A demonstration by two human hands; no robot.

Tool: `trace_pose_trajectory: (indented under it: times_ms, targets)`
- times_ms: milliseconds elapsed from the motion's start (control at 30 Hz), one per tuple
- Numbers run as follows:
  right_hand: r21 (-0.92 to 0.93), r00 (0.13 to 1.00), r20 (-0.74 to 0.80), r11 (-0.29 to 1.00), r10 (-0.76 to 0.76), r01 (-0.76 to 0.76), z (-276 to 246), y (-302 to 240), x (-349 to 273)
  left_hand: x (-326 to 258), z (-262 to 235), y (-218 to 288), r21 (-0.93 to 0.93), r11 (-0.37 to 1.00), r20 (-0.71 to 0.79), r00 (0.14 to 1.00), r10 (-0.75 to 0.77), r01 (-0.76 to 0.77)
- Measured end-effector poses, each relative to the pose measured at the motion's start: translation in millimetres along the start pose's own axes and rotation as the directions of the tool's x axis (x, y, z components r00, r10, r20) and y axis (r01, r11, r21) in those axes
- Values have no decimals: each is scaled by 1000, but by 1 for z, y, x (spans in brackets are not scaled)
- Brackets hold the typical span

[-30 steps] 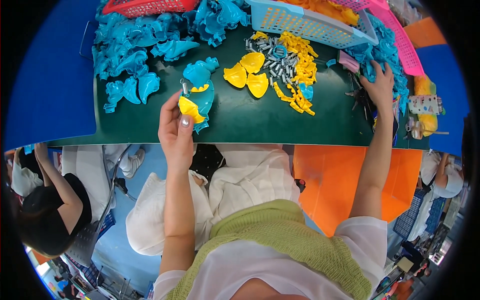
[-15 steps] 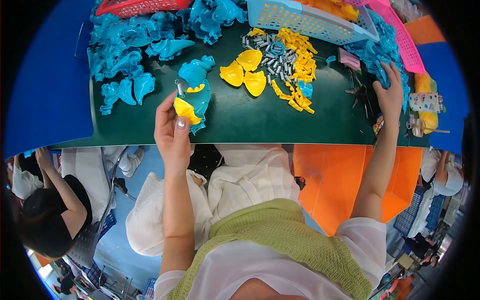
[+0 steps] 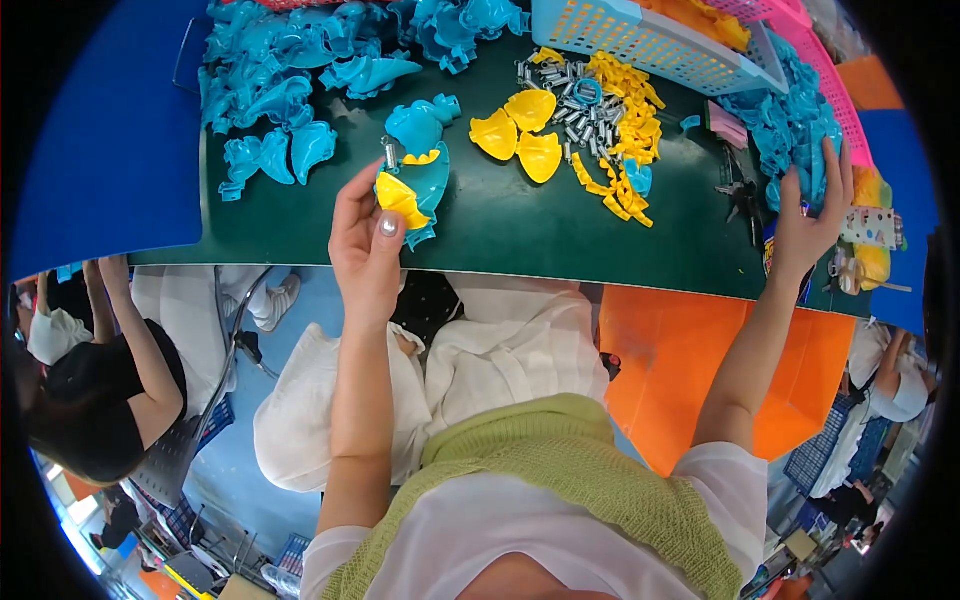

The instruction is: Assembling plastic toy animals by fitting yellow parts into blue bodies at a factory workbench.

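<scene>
Blue shell (image 3: 430, 185) is gripped by the left hand (image 3: 372, 240), grip unclear in the right hand (image 3: 812, 228); a basket (image 3: 650, 48) holds orange parts (image 3: 700, 22).

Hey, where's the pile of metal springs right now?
In the head view, the pile of metal springs lies right of centre near the top, between three yellow shells and small yellow pieces.

- On a dark green tabletop (image 3: 520, 230), blue shells (image 3: 270, 75) are heaped at the left.
- Near the middle, 3 yellow shells (image 3: 540, 157) are grouped beside metal springs (image 3: 590, 128) and small yellow pieces (image 3: 640, 110).
- At the right, blue parts (image 3: 785, 115) are piled near keys (image 3: 742, 195) and a pink block (image 3: 726, 125).
</scene>
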State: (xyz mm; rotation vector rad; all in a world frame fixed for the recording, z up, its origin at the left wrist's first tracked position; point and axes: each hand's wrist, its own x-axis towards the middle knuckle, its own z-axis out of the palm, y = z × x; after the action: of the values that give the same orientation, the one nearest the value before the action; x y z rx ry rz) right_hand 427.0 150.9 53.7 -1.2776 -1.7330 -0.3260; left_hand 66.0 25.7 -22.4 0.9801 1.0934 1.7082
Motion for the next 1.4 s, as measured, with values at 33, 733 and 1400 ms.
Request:
trace_pose_trajectory:
  times_ms: [33, 733, 1400]
  targets:
    - [-12, 995, 22, 995, -98, 98, -3, -11, 0, 1, 0, 0, -14, 1000, 2, 1000, -1, 1]
    - [-83, 789, 544, 917, -287, 391, 62, -39, -18, 0, -1, 1, -28, 1000, 21, 1000, 7, -6]
    - [236, 801, 568, 970, -187, 59, 61, -62, -9, 1, 0, 3, -35, 999, 37, 999, -2, 4]
